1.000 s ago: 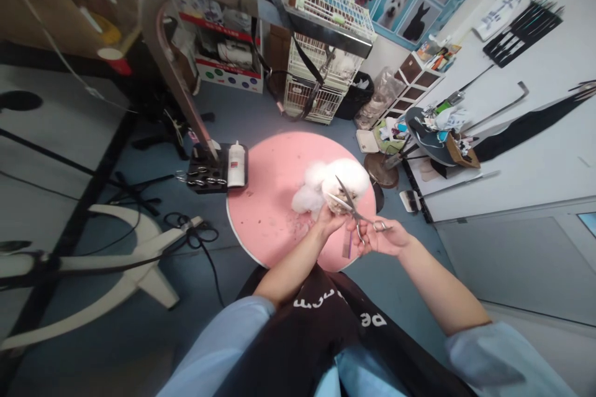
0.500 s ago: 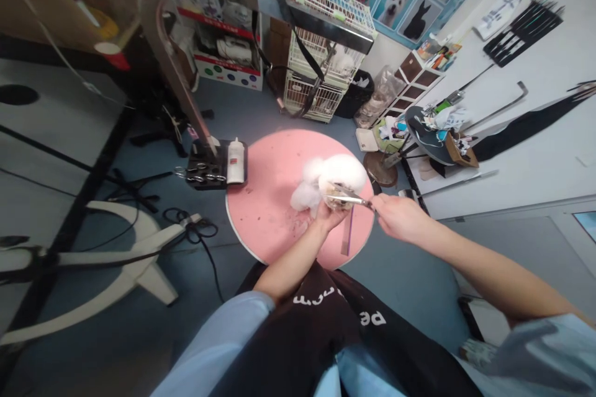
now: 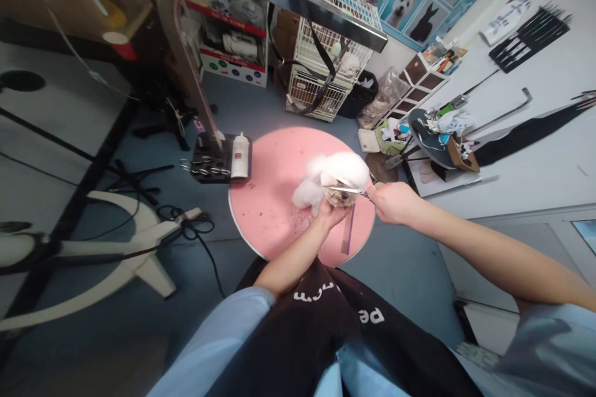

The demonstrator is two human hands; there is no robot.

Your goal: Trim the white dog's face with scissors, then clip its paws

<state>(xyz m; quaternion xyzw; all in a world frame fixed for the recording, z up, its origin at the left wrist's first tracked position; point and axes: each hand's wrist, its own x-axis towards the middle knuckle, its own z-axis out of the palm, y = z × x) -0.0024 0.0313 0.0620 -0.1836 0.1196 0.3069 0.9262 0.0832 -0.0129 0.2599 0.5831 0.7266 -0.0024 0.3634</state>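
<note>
A fluffy white dog (image 3: 345, 167) is on a round pink grooming table (image 3: 265, 198), its face toward me. My left hand (image 3: 331, 215) cups the dog's chin from below, fingers partly hidden under the muzzle. In my right hand (image 3: 393, 201) is a pair of scissors (image 3: 349, 190), gripped by the handles at the right of the dog's head. The blades point left and lie across the face just above the dark nose. A comb (image 3: 347, 236) with a purple edge rests on the table beside my left hand. Cut fur is scattered on the tabletop.
A metal grooming arm (image 3: 174, 43) with hanging black straps (image 3: 321, 49) arches over the table's far left. Its black holder (image 3: 209, 164) carries several scissors and a white bottle (image 3: 239, 158). Wire cages (image 3: 314, 99) stand behind; a tool-laden dark stand (image 3: 433, 142) is at right.
The scissors have risen slightly from the muzzle to above the nose, and their blades look closer together. More of the dog's nose shows. My left hand stays under the chin.
</note>
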